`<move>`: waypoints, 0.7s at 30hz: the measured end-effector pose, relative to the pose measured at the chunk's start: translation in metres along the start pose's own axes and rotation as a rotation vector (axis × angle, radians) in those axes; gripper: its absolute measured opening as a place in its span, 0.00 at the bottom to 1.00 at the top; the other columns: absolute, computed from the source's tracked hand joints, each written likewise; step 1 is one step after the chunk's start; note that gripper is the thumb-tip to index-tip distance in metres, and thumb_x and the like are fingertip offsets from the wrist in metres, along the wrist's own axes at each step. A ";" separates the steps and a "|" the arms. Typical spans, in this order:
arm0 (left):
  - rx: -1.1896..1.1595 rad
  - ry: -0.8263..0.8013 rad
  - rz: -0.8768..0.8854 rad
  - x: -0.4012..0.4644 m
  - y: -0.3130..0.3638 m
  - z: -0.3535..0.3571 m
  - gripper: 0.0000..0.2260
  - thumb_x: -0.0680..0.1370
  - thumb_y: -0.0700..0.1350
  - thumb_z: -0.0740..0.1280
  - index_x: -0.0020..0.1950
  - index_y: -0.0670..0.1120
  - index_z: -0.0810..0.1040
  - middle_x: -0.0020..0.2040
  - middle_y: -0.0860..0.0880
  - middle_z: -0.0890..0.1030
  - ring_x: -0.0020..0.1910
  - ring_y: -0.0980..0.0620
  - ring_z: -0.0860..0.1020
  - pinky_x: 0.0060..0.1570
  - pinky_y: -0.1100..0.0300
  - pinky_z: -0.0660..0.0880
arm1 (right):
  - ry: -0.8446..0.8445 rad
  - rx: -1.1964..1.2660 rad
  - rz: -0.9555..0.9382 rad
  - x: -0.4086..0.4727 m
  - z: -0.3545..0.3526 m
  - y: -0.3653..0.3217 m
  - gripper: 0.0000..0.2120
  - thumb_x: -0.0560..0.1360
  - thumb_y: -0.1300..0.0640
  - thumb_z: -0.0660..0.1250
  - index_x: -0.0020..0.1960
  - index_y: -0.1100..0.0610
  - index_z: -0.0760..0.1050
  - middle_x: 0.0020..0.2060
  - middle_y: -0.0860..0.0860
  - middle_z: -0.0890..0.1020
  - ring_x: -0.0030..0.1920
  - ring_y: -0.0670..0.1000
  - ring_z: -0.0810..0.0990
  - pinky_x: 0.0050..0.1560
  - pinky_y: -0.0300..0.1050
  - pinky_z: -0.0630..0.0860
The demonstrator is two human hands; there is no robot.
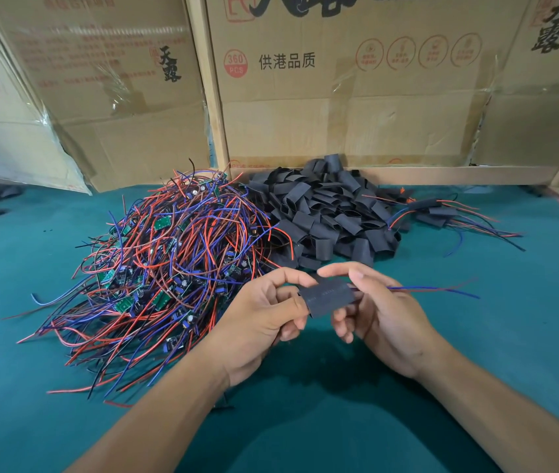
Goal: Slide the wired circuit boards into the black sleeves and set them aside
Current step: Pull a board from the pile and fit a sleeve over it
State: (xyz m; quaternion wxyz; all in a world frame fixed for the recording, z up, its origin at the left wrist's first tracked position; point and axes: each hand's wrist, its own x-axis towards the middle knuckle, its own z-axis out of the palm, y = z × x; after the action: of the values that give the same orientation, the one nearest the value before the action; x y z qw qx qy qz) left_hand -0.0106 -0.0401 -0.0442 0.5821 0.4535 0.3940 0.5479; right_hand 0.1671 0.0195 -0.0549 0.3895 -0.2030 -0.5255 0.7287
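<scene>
Both hands meet at the centre over the teal felt tabletop [476,353]. The left hand [264,315] pinches the left end of a flat black sleeve [327,297] between thumb and curled fingers. The right hand [380,312] grips its right end, where thin red and blue wires [442,289] trail toward 3 o'clock. The tangled heap of wired green circuit boards [169,261] lies at 10 o'clock, the pile of empty black sleeves [326,213] at 12.

Black sleeves [326,213]; red, blue wires [182,254]; teal table [476,336].
</scene>
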 end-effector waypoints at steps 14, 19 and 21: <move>0.527 0.050 0.185 -0.013 0.013 0.007 0.16 0.72 0.40 0.63 0.59 0.44 0.79 0.43 0.58 0.83 0.39 0.58 0.78 0.44 0.64 0.74 | 0.171 -0.247 -0.105 0.007 -0.013 0.012 0.09 0.76 0.58 0.60 0.51 0.52 0.77 0.26 0.51 0.64 0.28 0.50 0.61 0.31 0.40 0.60; 0.854 0.160 0.293 -0.012 0.008 0.007 0.11 0.72 0.50 0.74 0.53 0.52 0.81 0.46 0.60 0.83 0.45 0.60 0.80 0.49 0.61 0.76 | 0.103 -0.324 -0.135 0.003 -0.008 0.011 0.07 0.76 0.57 0.62 0.52 0.52 0.76 0.28 0.50 0.64 0.28 0.48 0.62 0.30 0.38 0.62; 0.871 0.176 0.341 -0.010 0.007 0.006 0.08 0.73 0.49 0.75 0.51 0.53 0.81 0.45 0.62 0.83 0.44 0.60 0.80 0.47 0.66 0.75 | 0.092 -0.339 -0.135 0.002 -0.006 0.011 0.07 0.77 0.57 0.62 0.53 0.52 0.76 0.29 0.48 0.64 0.28 0.47 0.63 0.29 0.37 0.63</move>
State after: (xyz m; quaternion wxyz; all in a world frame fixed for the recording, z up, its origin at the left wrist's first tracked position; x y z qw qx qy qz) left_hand -0.0075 -0.0511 -0.0359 0.2040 0.6656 0.5546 0.4558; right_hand 0.1665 0.0231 -0.0670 0.4212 -0.2630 -0.6349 0.5919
